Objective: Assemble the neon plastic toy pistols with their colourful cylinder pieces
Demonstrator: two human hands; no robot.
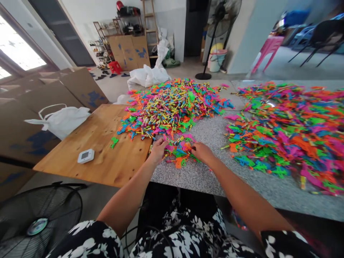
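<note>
A small heap of bright plastic toy guns (179,152) lies on the grey speckled tabletop right in front of me. At its left side is my left hand (158,151), thumb and fingers pinched at a pink piece that looks like a toy gun. My right hand (202,153) reaches in from the other side with curled fingers; what they grip is hidden. Behind both hands rises a large pile of short yellow-and-pink tubes (168,111), with toy guns in pink, orange, green and blue around its edges.
A wide spread of toy guns (290,132) covers the table's right part. On the wooden board (107,157) at left sit a white digital device (86,156) and one green toy gun (114,142). Cardboard boxes (51,104), a white bag (61,120) and a floor fan (37,225) stand left.
</note>
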